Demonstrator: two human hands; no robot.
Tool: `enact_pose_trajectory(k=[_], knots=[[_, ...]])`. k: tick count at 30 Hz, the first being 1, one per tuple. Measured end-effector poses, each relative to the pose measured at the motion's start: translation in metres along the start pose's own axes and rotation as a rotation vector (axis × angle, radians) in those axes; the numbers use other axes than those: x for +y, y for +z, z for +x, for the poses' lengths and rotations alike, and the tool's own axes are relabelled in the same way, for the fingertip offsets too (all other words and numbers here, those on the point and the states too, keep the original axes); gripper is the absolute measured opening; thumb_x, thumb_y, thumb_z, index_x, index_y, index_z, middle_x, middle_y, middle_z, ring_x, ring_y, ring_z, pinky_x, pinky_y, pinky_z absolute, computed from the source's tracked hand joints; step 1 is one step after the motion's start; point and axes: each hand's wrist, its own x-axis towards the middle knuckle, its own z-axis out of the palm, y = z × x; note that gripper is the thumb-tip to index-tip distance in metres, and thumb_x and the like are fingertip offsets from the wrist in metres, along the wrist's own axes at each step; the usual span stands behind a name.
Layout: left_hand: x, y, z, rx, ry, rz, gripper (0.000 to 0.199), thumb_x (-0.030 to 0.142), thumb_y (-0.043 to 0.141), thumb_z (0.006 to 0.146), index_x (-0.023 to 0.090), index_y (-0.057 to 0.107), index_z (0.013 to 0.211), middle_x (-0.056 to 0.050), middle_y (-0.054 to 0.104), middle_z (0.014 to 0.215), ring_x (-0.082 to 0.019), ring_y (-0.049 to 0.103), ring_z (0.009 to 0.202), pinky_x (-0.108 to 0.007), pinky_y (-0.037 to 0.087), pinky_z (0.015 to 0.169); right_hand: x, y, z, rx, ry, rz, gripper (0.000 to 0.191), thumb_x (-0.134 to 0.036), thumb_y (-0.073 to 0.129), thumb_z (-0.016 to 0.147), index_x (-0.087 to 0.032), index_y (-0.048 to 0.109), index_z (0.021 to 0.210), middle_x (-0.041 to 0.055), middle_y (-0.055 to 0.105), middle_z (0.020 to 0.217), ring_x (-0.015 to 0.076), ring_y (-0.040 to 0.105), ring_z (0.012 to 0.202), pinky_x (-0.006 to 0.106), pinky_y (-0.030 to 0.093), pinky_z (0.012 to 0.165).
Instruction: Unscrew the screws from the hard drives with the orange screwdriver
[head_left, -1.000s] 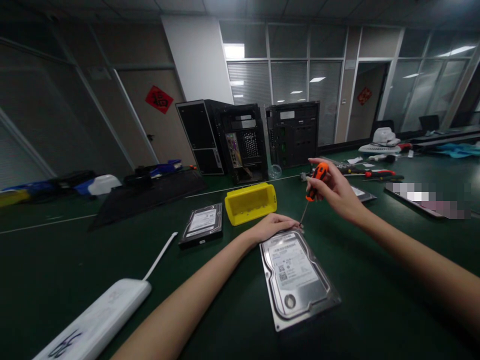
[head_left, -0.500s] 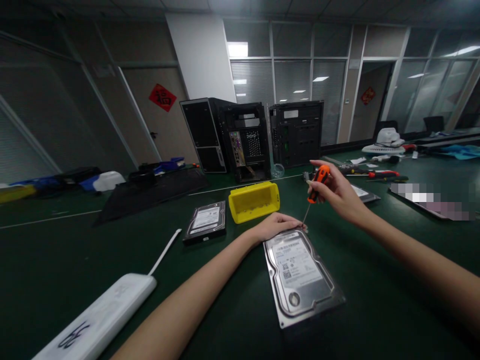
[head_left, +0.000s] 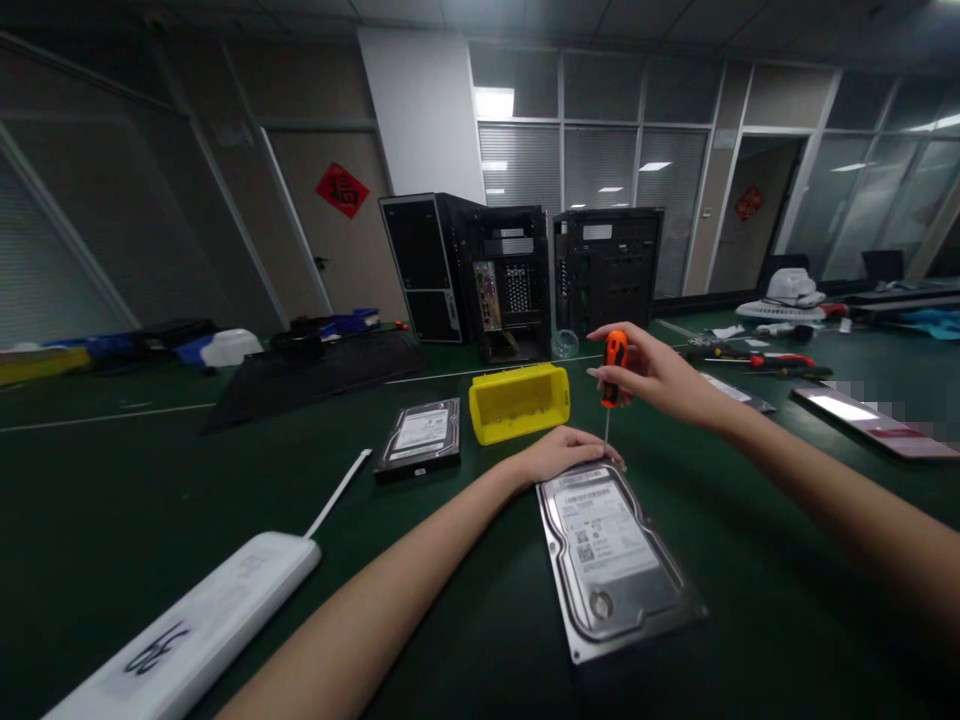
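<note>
A silver hard drive (head_left: pixel 607 560) with a white label lies on the green table in front of me. My left hand (head_left: pixel 564 455) grips its far end, with the fingers curled over the edge. In my right hand (head_left: pixel 637 375) is a screwdriver (head_left: pixel 615 368) with an orange and black handle, held nearly upright between thumb and fingers. Its thin shaft points down at the far right corner of the drive, beside my left fingertips. The tip itself is hidden there. Behind my left hand stands a yellow bin (head_left: pixel 519 404) with small bits inside.
A second hard drive (head_left: pixel 420 436) lies left of the bin. A white power strip (head_left: pixel 195 625) is at the lower left. Computer cases (head_left: pixel 427 270) stand at the back. On the right are a phone (head_left: pixel 874 420), pliers and other tools (head_left: pixel 772 360).
The screwdriver has gone from leaning right to almost upright, and my right hand has shifted left over the drive's corner. My left hand stays on the drive. The whole view has swung slightly left.
</note>
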Motion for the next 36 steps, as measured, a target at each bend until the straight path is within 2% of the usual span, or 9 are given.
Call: enact_pose_trajectory(k=[6,12,18,36], knots=[[-0.001,0.0,-0.001,0.015,-0.019,0.051,0.035,0.04,0.052,0.086,0.013,0.069,0.1,-0.007,0.068,0.102,-0.018,0.06,0.096,-0.025,0.04,0.088,-0.007,-0.008,0.0,0.051,-0.026,0.022,0.045,-0.035,0.059,0.078,-0.021,0.046,0.119,0.0015,0.057,0.08,0.0118,0.054,0.061,0.027,0.048,0.055],[-0.001,-0.001,0.0,0.044,-0.053,0.046,0.038,0.044,0.053,0.084,0.013,0.069,0.1,-0.007,0.068,0.102,-0.019,0.061,0.095,-0.026,0.042,0.085,0.004,-0.011,-0.01,0.091,0.025,0.032,0.044,-0.035,0.061,0.077,-0.021,0.047,0.117,0.0008,0.057,0.078,0.0121,0.054,0.059,0.028,0.048,0.054],[-0.005,-0.001,0.001,0.037,-0.043,0.016,0.038,0.044,0.052,0.085,0.013,0.069,0.1,-0.008,0.068,0.103,-0.019,0.061,0.094,-0.026,0.042,0.085,0.013,-0.012,-0.017,0.217,0.008,0.121,0.043,-0.035,0.058,0.08,-0.025,0.044,0.119,0.0022,0.061,0.079,0.0145,0.057,0.061,0.028,0.048,0.053],[-0.002,0.0,-0.001,0.037,-0.065,0.01,0.037,0.043,0.053,0.084,0.013,0.069,0.1,-0.008,0.069,0.101,-0.018,0.06,0.093,-0.025,0.042,0.084,0.007,-0.006,-0.02,0.177,0.02,0.103,0.043,-0.035,0.059,0.079,-0.024,0.046,0.118,0.0021,0.059,0.079,0.0138,0.057,0.062,0.028,0.049,0.054]])
